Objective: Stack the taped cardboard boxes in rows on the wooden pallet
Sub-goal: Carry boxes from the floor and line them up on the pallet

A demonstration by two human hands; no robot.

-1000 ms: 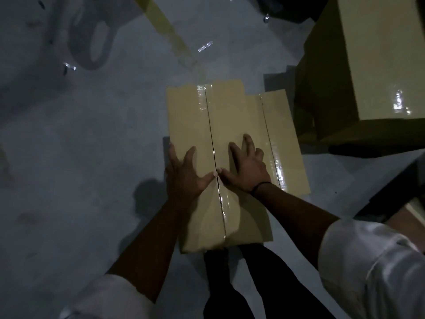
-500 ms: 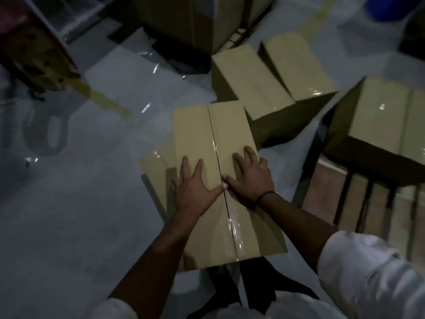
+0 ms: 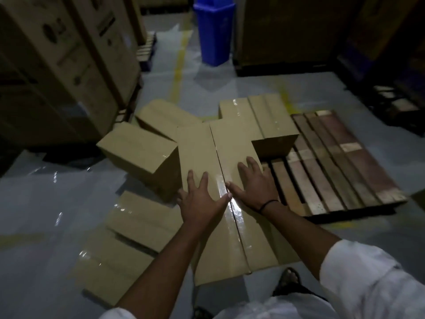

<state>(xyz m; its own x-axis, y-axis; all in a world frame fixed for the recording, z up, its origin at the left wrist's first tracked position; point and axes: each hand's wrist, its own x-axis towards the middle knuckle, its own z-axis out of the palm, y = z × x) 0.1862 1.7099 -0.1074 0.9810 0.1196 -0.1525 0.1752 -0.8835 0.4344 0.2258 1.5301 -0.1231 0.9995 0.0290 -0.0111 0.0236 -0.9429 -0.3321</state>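
Wooden pallet (image 3: 340, 162) lies on the floor at right, slats mostly bare, and one taped box (image 3: 264, 118) sits on its far left part. The box in hand (image 3: 207, 157) is near centre, long side running away from us, between the pallet on the right and the loose boxes (image 3: 138, 153) on the left floor. We can't tell if its base rests on the floor or is raised. More cardboard (image 3: 128, 226) lies low at near left. The left hand (image 3: 200, 201) and right hand (image 3: 255, 185) are both flat on the top face, with fingers spread, palms down and thumbs almost meeting over the tape seam (image 3: 232, 210). Neither hand is curled round anything. We judge the box stiff: the corrugated walls are straight and the corners crisp, so it should keep its shape when lifted. The weight can't be read from here. It is bulky enough to need both hands. The glossy tape strip looks slick, so palms on it would slide. The top flaps are the weak face and pressing there gives no lift. The better hold, we think, is the two long side walls or under the bottom edges near opposite corners, on bare cardboard. Then we'd set it beside the box already on the pallet to keep the row.
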